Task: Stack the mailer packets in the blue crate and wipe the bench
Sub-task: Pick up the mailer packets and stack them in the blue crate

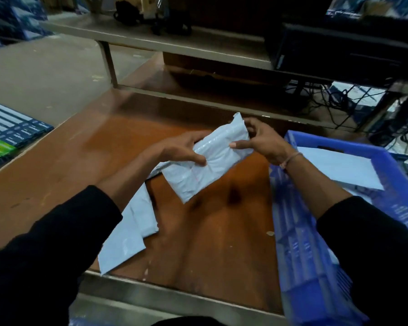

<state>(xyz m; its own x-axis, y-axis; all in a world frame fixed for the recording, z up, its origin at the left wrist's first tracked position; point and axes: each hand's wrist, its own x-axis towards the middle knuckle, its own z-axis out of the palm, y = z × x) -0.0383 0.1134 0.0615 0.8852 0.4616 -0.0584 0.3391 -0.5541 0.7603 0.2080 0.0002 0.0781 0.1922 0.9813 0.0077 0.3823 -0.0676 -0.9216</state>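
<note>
A pale grey mailer packet (pixel 212 158) hangs above the brown bench (pixel 80 161), held between both hands. My left hand (pixel 181 149) grips its left edge, thumb on top. My right hand (pixel 264 142) pinches its upper right end. More grey packets (pixel 132 227) lie on the bench under my left forearm, reaching the front edge. The blue crate (pixel 299 243) stands at the right of the bench, with a packet (pixel 339 168) lying inside it, partly hidden by my right arm.
A low metal shelf (pixel 174 45) runs across the back with dark items on it. A black box (pixel 339 50) and tangled cables (pixel 339 102) sit at the back right. Stacked blue and green cartons (pixel 7 135) lie off the bench's left side.
</note>
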